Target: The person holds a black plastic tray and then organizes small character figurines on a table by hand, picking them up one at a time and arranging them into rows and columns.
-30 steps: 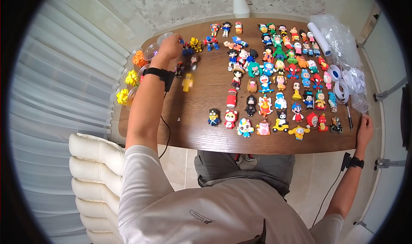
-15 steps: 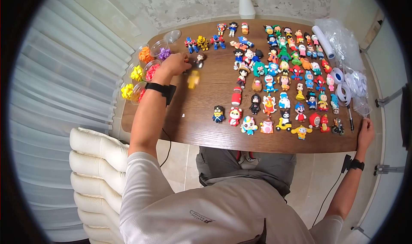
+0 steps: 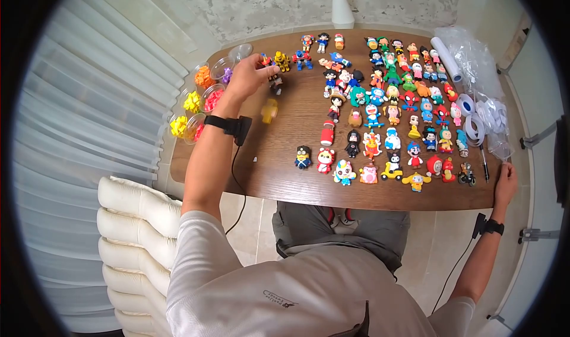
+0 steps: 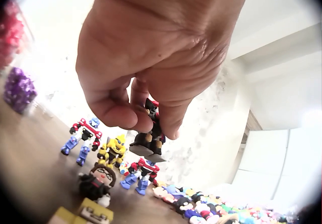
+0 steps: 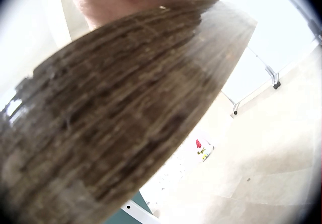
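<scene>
My left hand (image 3: 248, 79) pinches a small dark figurine (image 4: 146, 141) with a bit of red at its top and grey feet, held off the tabletop between thumb and fingers. Just beyond stand two red-and-blue robot figures, one on the left (image 4: 83, 139) and one on the right (image 4: 141, 176), with a yellow robot (image 4: 113, 151) between them. Nearer are a dark-robed figurine with glasses (image 4: 95, 181) and a yellow blocky figure (image 3: 269, 110). At the table's right edge rests my right hand (image 3: 506, 186), holding nothing visible; its fingertips are hidden in the right wrist view.
Clear cups with orange (image 3: 203, 76), yellow (image 3: 191, 102), red and purple pieces line the left edge of the table (image 3: 267, 177). Many figurines (image 3: 392, 114) fill the right half. Tape rolls (image 3: 474, 126), a pen (image 3: 485, 164), a white roll (image 3: 446, 59) and plastic bags lie at far right.
My left hand came from beside the cups down to the dark figurine, took hold of it and lifted it, moving slightly away toward the robot figures. The right hand has stayed at the edge.
</scene>
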### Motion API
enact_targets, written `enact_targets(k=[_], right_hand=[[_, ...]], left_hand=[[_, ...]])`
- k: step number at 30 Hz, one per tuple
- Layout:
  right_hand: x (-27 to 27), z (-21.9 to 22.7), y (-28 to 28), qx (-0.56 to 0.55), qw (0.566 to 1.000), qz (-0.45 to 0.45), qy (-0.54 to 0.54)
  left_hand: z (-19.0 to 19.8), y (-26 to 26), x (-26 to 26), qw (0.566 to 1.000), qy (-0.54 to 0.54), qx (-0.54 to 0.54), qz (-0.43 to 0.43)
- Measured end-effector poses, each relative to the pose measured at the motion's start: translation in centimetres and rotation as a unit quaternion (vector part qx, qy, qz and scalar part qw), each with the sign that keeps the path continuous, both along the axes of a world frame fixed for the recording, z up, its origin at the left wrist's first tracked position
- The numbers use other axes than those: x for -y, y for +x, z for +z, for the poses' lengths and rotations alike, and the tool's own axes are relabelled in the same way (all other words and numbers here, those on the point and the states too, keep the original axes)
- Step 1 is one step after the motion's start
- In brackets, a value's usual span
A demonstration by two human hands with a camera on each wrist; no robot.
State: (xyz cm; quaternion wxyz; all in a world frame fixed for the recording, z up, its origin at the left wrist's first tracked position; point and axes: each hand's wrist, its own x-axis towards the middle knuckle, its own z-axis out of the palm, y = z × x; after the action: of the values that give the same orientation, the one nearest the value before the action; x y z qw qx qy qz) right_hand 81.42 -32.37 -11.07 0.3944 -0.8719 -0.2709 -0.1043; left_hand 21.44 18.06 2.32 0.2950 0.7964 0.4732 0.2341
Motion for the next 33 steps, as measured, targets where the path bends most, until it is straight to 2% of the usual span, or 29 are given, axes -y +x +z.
enact_targets(k=[3,6,9,12,15,18,24,27,30,33], right_hand=[[0.0,0.1,-0.2,0.006,1.0,-0.003,0.005],[-0.1,0.2,-0.4,-0.001,1.0,-0.005,0.007],[-0.1,0.2,-0.3,-0.002,1.0,-0.004,0.002],[0.0,0.2,-0.3,-0.007,1.0,-0.005,-0.002],[0.0,0.1,-0.1,-0.004,1.0,-0.002,0.004],[0.1,-0.1,0.0,-0.003,1.0,-0.003,0.006],[0.0,0.1,-0.2,-0.006,1.0,0.0,0.006],[-0.1,0.2,-0.4,-0.007,1.0,-0.004,0.01],[-0.1,0.2,-0.4,-0.003,1.0,-0.01,0.007],[-0.1,0.2,-0.4,0.0,1.0,-0.017,0.006]], left_hand=[[-0.4,0.8,0.0,0.999,-0.012,0.03,0.011],[-0.9,0.8,-0.3,0.999,0.033,-0.009,-0.011],[-1.5,0.9,-0.2,0.997,-0.004,0.065,-0.036],[-1.5,1.3,0.0,0.999,0.019,0.005,-0.044],[-1.3,1.9,1.0,0.99,0.119,-0.071,-0.033],[-0.9,2.4,1.1,0.985,0.12,-0.126,-0.009],[-0.8,4.4,1.5,0.98,0.16,-0.11,-0.04],[-0.8,6.2,1.9,0.974,0.171,-0.137,-0.059],[-1.7,7.5,1.9,0.969,0.17,-0.16,-0.076],[-3.4,7.8,1.8,0.954,0.215,-0.181,-0.109]])
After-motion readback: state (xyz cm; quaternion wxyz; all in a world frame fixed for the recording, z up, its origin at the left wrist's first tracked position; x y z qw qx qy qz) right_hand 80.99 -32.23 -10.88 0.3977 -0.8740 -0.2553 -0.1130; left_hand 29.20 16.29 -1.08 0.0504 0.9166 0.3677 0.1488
